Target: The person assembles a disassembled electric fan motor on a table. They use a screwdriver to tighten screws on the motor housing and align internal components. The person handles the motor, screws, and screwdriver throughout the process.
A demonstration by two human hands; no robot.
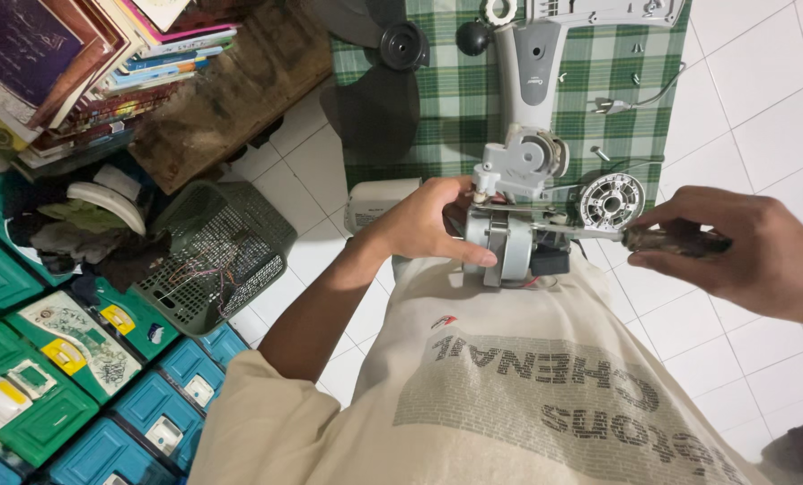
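Note:
My left hand (433,224) grips a grey fan motor (509,244) by its round metal body, holding it just above my lap. A grey plastic gearbox (525,160) sits on top of the motor. In my right hand (752,251) is a screwdriver with a dark handle (675,240); its shaft points left and reaches the motor's frame. Beside the tip lies a round silver end cover (612,201).
A green checked cloth (460,99) on the white tile floor carries a dark fan blade (375,112), a grey fan stand (532,63) and loose screws. A green mesh basket (217,256), stacked books (87,63) and teal boxes (163,413) are at the left.

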